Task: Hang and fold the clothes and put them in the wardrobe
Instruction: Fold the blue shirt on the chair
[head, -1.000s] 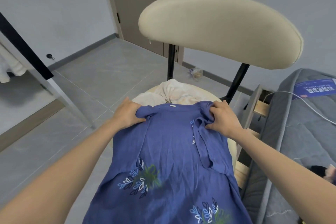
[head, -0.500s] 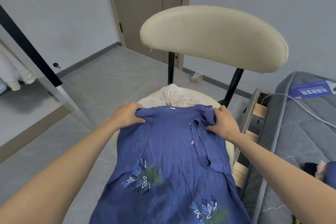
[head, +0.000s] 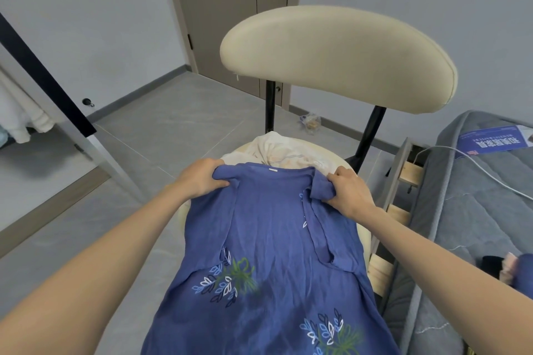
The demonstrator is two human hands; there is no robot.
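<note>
A blue garment (head: 268, 233) with leaf prints lies spread over the seat of a cream chair (head: 337, 57), running from the seat toward me. My left hand (head: 202, 179) grips its left shoulder, and my right hand (head: 350, 193) grips the bunched right shoulder and sleeve. A cream-white garment (head: 285, 150) lies crumpled on the seat behind the blue one, partly hidden under it.
A grey mattress (head: 467, 210) with a white cable and a blue label lies at the right, beside wooden bed slats (head: 403, 179). A black-and-white frame (head: 49, 86) slants at the left with pale clothes behind it. A taupe door (head: 230, 8) stands beyond the chair.
The view has tilted down a little and the chair backrest sits lower in frame. Both hands keep their grip on the blue garment's shoulders, shifted slightly toward me.
</note>
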